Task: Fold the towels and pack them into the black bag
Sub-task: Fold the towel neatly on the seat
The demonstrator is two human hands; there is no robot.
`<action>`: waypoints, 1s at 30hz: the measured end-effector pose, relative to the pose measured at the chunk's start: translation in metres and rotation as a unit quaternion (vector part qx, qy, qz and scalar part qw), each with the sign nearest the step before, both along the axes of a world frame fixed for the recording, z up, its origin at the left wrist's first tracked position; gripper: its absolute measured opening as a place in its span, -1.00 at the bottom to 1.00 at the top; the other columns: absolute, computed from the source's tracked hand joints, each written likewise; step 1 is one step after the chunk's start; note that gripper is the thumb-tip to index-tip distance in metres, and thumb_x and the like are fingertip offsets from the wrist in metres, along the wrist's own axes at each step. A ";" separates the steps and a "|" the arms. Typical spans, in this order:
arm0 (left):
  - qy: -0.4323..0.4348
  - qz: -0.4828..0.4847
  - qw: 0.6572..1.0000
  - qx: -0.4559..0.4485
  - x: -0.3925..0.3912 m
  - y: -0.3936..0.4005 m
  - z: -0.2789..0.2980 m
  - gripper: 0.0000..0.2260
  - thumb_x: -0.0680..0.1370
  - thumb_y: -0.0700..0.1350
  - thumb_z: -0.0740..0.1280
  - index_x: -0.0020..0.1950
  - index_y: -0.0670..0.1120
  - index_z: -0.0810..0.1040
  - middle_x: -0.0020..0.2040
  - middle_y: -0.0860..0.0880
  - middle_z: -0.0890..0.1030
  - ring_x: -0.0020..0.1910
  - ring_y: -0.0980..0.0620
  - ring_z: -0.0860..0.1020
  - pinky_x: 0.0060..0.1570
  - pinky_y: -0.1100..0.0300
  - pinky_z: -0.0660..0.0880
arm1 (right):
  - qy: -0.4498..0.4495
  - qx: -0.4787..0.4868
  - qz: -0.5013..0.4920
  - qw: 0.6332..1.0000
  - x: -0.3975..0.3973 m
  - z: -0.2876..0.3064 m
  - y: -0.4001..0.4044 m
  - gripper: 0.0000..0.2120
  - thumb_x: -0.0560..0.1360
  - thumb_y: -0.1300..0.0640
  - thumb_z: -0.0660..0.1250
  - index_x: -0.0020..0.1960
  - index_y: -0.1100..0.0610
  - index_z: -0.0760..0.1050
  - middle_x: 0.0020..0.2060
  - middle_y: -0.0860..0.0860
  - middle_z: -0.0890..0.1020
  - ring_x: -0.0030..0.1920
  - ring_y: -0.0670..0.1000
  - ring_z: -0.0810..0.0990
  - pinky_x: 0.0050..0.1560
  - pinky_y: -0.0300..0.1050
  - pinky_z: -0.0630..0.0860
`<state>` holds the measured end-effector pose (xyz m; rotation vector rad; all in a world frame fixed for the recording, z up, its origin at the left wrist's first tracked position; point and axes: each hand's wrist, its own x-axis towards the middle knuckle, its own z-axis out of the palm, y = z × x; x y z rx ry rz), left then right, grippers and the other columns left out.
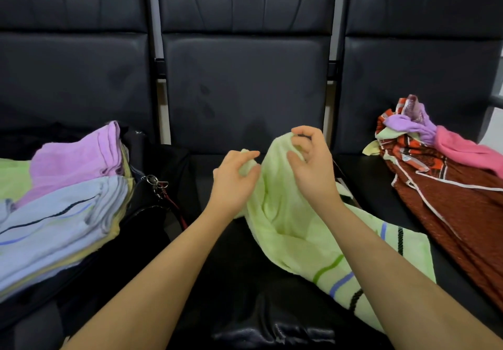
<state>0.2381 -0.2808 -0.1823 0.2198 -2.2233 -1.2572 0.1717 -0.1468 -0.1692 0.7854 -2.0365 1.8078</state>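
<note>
The left hand (234, 178) and the right hand (310, 159) are raised side by side over the middle black seat (245, 99), both engaged with the light green towel (294, 229). The left-hand fingers (249, 156) are curled and pinch a bunched edge of the towel between thumb and fingertips. The right-hand fingers (302, 142) are curled over the raised top fold of the towel, gripping it at its highest point. From these two held points the towel hangs down and trails toward the lower right across the seat, its striped end (353, 279) lying flat near the right forearm. On the left, the black bag (141, 229) lies open on the adjoining seat, carrying a stack of folded towels (62, 213) in pale blue, yellow, pink and green; a metal key ring (156, 182) hangs at the bag's edge. On the right seat, well apart from the hands, lies a heap of unfolded towels (424, 142) in red-brown, orange, purple and pink.
</note>
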 end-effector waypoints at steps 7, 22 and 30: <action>0.026 0.022 0.998 -0.045 -0.001 0.009 -0.004 -0.82 0.57 -0.07 0.28 -0.08 -0.17 0.56 -0.20 0.07 0.43 -0.15 0.15 0.43 0.10 0.04 0.34 | 0.019 0.015 0.121 0.992 0.014 0.006 -0.010 -0.65 0.42 0.39 0.33 -0.02 -0.04 0.39 -0.18 -0.14 0.57 -0.19 -0.08 0.53 -0.16 -0.26 0.41; 0.028 0.049 0.995 -0.087 0.003 -0.006 0.006 -0.73 0.54 -0.18 0.32 0.25 -0.10 0.55 0.06 0.04 0.47 0.11 0.12 0.46 0.07 0.42 0.27 | -0.056 0.087 0.070 0.992 0.011 0.005 -0.006 -0.62 0.56 0.13 0.30 -0.35 0.27 0.28 -0.43 0.02 0.26 -0.38 -0.05 0.23 -0.37 -0.20 0.19; 0.119 0.106 0.987 -0.026 0.007 -0.009 0.029 -0.77 0.60 -0.24 0.20 0.14 -0.07 0.61 -0.03 0.04 0.59 -0.05 0.03 0.55 -0.06 0.42 0.41 | -0.048 -0.030 -0.072 0.996 0.017 0.030 0.009 -0.60 0.56 0.18 0.24 -0.37 0.23 0.15 -0.44 0.01 0.16 -0.44 -0.14 0.11 -0.45 -0.26 0.08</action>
